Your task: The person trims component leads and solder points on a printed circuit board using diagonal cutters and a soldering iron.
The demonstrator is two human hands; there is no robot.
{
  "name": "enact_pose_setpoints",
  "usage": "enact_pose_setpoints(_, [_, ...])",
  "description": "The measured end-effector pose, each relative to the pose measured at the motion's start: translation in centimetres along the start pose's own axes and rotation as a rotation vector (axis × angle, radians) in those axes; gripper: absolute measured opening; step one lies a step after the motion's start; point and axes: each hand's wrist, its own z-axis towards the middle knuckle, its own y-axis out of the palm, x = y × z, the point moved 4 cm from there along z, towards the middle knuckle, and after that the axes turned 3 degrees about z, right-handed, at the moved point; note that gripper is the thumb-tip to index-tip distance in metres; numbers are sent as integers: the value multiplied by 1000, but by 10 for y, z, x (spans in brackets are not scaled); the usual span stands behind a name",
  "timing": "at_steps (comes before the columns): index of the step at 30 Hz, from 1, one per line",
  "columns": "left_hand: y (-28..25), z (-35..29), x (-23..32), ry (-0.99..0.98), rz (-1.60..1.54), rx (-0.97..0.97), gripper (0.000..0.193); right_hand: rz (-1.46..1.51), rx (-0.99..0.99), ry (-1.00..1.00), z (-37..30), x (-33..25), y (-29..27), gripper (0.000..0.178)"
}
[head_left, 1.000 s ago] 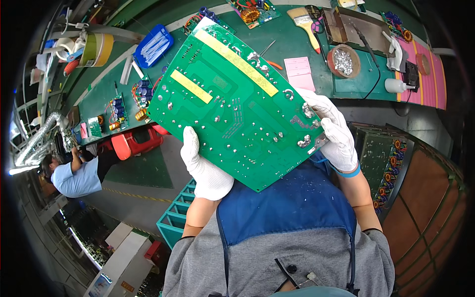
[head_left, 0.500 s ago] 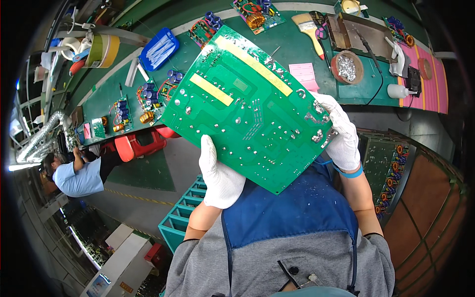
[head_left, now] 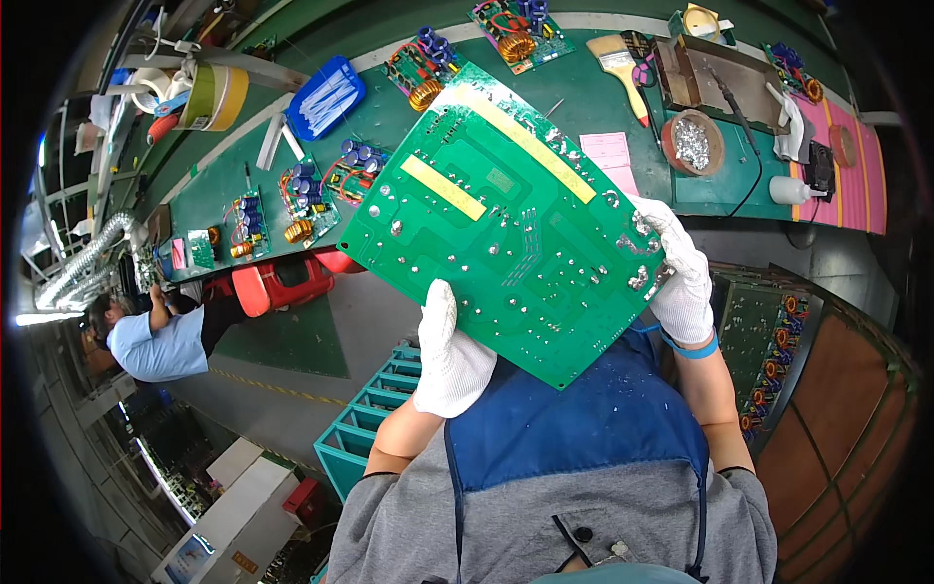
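A large green circuit board (head_left: pixel 486 253) is held up before my body, its solder side facing me. Two yellow tape strips cross its upper part, and shiny solder joints dot the rest. My left hand (head_left: pixel 452 355), in a white knitted glove, grips the lower left edge with the thumb on the face. At the right corner my right hand (head_left: pixel 681 277), also gloved and with a blue band at the wrist, holds the board beside large solder blobs. The fingers behind the board are hidden, as is its component side.
On the green bench (head_left: pixel 603 88) lie several populated boards (head_left: pixel 520 39), a paintbrush (head_left: pixel 618 68), a pink slip (head_left: pixel 606 151), a bowl of metal bits (head_left: pixel 691 141), a soldering iron (head_left: pixel 728 97) and a blue tray (head_left: pixel 326 97). Behind a red stool (head_left: pixel 282 284) a person (head_left: pixel 161 336) works at left.
The circuit board has shifted slightly right and down in the view, with both hands still on it. The bench items have also shifted a little to the right.
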Motion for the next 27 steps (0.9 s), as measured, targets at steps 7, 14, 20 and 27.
enact_pose_setpoints(7, [-5,-1,-4,-10,21,69,45,36,21,21,-2,1,-1,65])
enact_pose_setpoints(14, [-4,-1,-18,-26,31,102,48,70,57,14,-10,2,-13,65])
enact_pose_setpoints(20, [6,-4,-38,-24,60,124,47,86,71,-16,-26,1,-35,61])
enact_pose_setpoints(27, [34,-17,-64,-60,51,125,46,29,63,-58,-53,-17,-56,59])
